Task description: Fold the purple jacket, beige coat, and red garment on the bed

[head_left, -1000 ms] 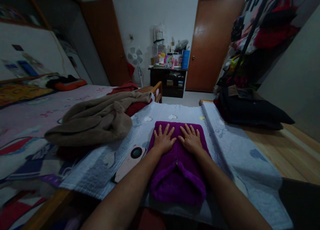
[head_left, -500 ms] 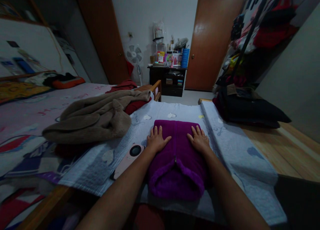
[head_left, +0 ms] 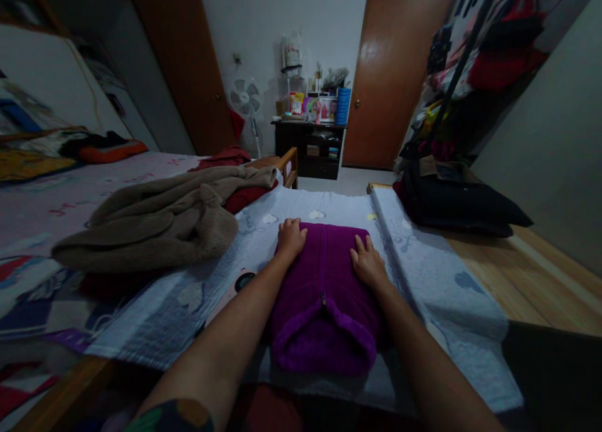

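Note:
A folded purple fleece jacket [head_left: 324, 263] lies in front of me, its zipper running down the middle and its fluffy collar opening toward me. My left hand [head_left: 291, 239] rests on the jacket's far left corner, fingers bent over the edge and thumb on the cloth. On the right side, my right hand [head_left: 369, 263] presses down flat with its fingers spread. Beneath the jacket is a pale blue patterned cloth [head_left: 320, 200]. Beside my left forearm, partly covered by it, lies a pink phone-like object with a round dark disc [head_left: 243, 281].
A brown fuzzy garment [head_left: 164, 222] is heaped on the left, over the bed [head_left: 141, 168]. Dark folded clothes [head_left: 456, 197] sit on a wooden surface [head_left: 517, 269] to the right. A fan [head_left: 247, 100] and a black cabinet [head_left: 310, 150] stand by the far wall.
My left hand has slid forward and outward to the jacket's far left corner, its fingers now bent. My right hand still lies on the right side. The view has shifted slightly.

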